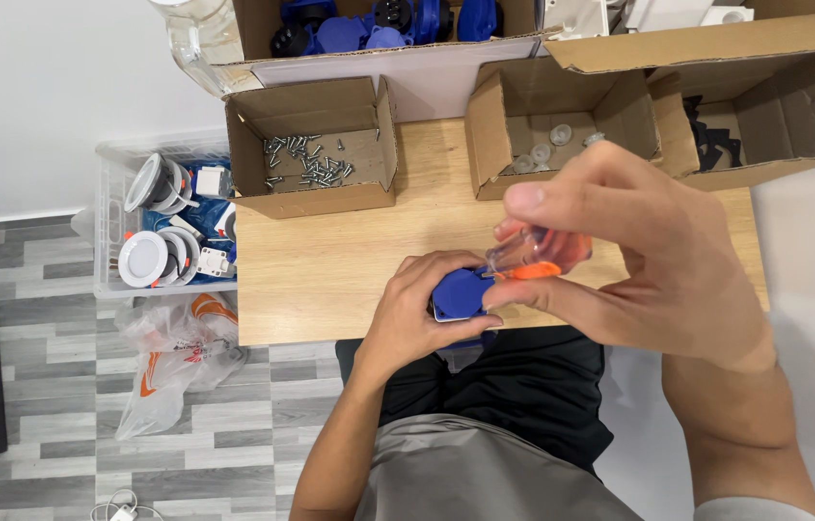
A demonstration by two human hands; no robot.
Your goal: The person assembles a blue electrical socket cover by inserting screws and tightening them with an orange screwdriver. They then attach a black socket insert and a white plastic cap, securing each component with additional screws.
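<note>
My left hand grips a blue plastic part at the near edge of the wooden table. My right hand holds a screwdriver with a clear orange handle, its handle upright over the blue part. The screwdriver's tip is hidden behind the fingers and the part. Both hands are close together above the table's front edge.
A cardboard box of screws stands at the back left, a box with small clear parts in the middle, a box with black parts at the right. A larger box holds blue parts. A crate of round lamps sits on the floor.
</note>
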